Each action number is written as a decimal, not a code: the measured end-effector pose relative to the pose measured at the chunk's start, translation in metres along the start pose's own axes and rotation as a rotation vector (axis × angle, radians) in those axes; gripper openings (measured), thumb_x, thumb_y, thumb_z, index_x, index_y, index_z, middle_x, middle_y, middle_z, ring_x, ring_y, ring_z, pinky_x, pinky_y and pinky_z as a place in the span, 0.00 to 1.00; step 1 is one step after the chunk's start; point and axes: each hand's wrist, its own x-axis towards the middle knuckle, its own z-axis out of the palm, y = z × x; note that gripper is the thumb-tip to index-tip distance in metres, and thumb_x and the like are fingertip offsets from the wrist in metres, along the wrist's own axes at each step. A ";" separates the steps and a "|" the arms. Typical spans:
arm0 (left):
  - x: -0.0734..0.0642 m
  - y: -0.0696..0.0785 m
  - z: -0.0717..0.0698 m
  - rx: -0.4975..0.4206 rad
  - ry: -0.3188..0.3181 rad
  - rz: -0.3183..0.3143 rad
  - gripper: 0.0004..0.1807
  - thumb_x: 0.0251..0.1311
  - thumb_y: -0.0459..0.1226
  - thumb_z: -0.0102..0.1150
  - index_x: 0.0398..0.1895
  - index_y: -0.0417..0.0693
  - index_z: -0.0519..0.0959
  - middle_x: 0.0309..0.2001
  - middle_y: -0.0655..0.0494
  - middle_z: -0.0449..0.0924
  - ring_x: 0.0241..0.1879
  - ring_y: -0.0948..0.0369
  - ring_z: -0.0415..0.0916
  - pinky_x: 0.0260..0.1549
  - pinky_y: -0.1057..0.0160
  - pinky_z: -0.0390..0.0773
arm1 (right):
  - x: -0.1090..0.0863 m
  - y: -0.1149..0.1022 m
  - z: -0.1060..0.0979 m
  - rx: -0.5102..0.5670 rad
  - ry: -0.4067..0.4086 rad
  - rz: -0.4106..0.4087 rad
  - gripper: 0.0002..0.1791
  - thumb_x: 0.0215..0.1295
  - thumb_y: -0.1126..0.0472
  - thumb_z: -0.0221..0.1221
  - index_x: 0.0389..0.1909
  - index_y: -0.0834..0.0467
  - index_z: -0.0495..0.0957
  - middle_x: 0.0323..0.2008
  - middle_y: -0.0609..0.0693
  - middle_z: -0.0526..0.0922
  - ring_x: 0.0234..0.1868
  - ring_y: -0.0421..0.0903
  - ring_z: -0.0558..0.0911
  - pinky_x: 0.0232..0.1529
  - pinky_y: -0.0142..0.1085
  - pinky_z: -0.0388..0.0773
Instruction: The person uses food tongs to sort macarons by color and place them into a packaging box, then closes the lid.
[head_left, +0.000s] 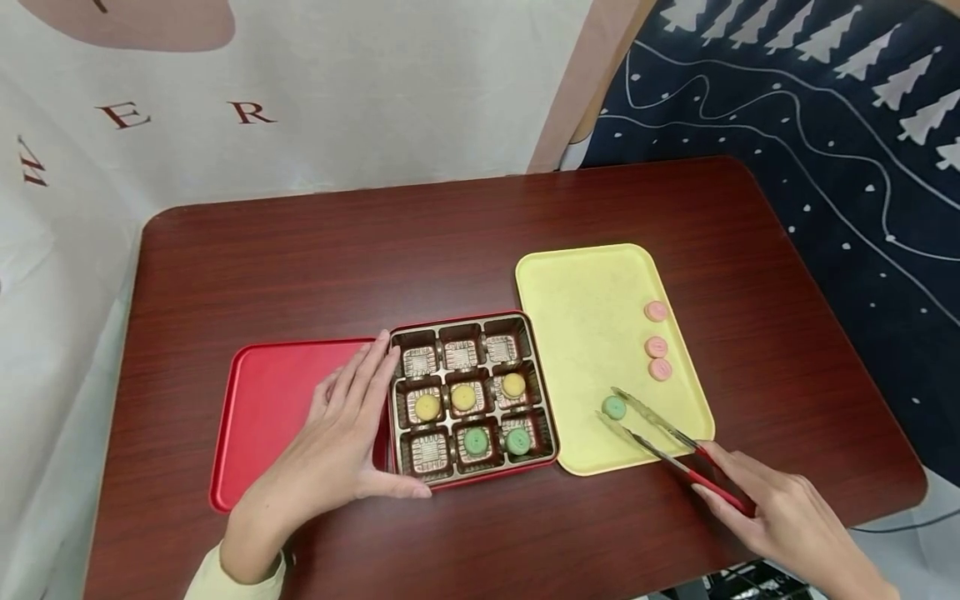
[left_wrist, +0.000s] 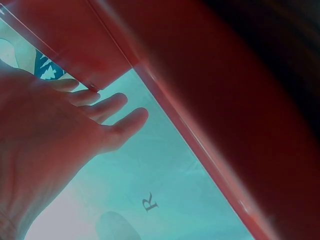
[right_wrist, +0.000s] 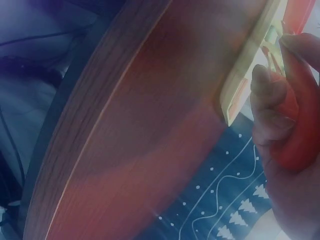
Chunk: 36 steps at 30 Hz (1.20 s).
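My right hand point(head_left: 783, 508) grips red-handled tongs point(head_left: 716, 490) over the yellow tray point(head_left: 577, 333). The tongs' tips are spread, one on each side of a green button-like disc point(head_left: 614, 407); whether they touch it I cannot tell. My left hand point(head_left: 337, 442), fingers extended and thumb apart, rests along the left side of a nine-compartment box point(head_left: 474, 400). Yellow discs point(head_left: 463, 397) sit in its middle row. Green discs point(head_left: 476, 442) lie in the middle and right compartments of the near row. The right wrist view shows the fingers curled round the red handle point(right_wrist: 300, 150).
Three pink discs point(head_left: 657, 347) lie along the yellow tray's right side. A red tray point(head_left: 281, 400) lies left of the box, partly under my left hand. Everything stands on a dark wooden table point(head_left: 337, 267) with curtains behind it.
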 end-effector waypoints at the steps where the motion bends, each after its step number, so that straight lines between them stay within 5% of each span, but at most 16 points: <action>1: 0.000 0.000 0.000 -0.001 0.000 -0.001 0.90 0.34 0.75 0.82 0.90 0.41 0.38 0.89 0.45 0.29 0.85 0.40 0.42 0.72 0.29 0.52 | 0.000 0.000 0.000 0.005 0.002 0.004 0.41 0.81 0.29 0.48 0.62 0.63 0.86 0.40 0.51 0.91 0.27 0.33 0.82 0.26 0.24 0.78; 11: -0.002 0.000 0.000 0.003 0.005 -0.001 0.90 0.35 0.76 0.81 0.90 0.41 0.38 0.90 0.47 0.28 0.85 0.40 0.42 0.72 0.29 0.53 | 0.000 -0.001 0.004 -0.002 -0.002 0.017 0.39 0.83 0.31 0.49 0.62 0.62 0.87 0.40 0.49 0.92 0.24 0.29 0.77 0.26 0.24 0.78; 17: -0.003 -0.001 0.000 0.006 0.004 -0.003 0.90 0.34 0.75 0.81 0.90 0.41 0.38 0.90 0.47 0.27 0.85 0.40 0.40 0.72 0.29 0.52 | 0.008 0.000 0.006 -0.038 0.022 -0.034 0.38 0.85 0.33 0.46 0.59 0.62 0.89 0.40 0.49 0.92 0.26 0.35 0.85 0.28 0.29 0.82; 19: -0.002 -0.001 0.000 0.009 0.009 0.004 0.90 0.34 0.76 0.81 0.90 0.40 0.39 0.90 0.47 0.28 0.85 0.40 0.40 0.72 0.29 0.53 | 0.013 0.000 0.006 -0.034 0.022 -0.049 0.38 0.86 0.34 0.46 0.59 0.62 0.89 0.37 0.46 0.90 0.23 0.32 0.81 0.24 0.27 0.79; 26: 0.003 0.000 0.003 0.012 0.020 0.027 0.91 0.33 0.76 0.81 0.90 0.39 0.40 0.90 0.49 0.26 0.86 0.41 0.40 0.71 0.30 0.55 | 0.038 0.005 -0.003 -0.011 -0.037 -0.051 0.30 0.82 0.35 0.57 0.60 0.56 0.88 0.38 0.42 0.90 0.26 0.29 0.74 0.24 0.25 0.74; 29: 0.004 0.001 0.004 0.016 0.021 0.025 0.91 0.32 0.76 0.81 0.90 0.39 0.40 0.90 0.48 0.27 0.85 0.41 0.40 0.71 0.30 0.55 | 0.052 0.010 -0.005 0.006 -0.058 -0.056 0.23 0.74 0.46 0.71 0.62 0.55 0.88 0.36 0.38 0.87 0.26 0.30 0.74 0.25 0.24 0.72; 32: 0.003 0.000 0.004 0.018 0.018 0.014 0.91 0.32 0.77 0.81 0.90 0.39 0.40 0.90 0.45 0.29 0.85 0.41 0.40 0.72 0.30 0.54 | 0.066 0.015 -0.002 0.045 -0.062 -0.066 0.27 0.63 0.58 0.78 0.63 0.54 0.88 0.30 0.33 0.79 0.25 0.30 0.70 0.25 0.22 0.67; 36: 0.001 -0.001 0.005 0.019 0.022 0.006 0.91 0.31 0.76 0.81 0.90 0.38 0.41 0.89 0.43 0.32 0.85 0.41 0.40 0.72 0.30 0.55 | 0.085 0.022 0.006 0.100 -0.034 -0.119 0.27 0.74 0.47 0.71 0.66 0.58 0.86 0.26 0.30 0.72 0.23 0.31 0.64 0.24 0.22 0.61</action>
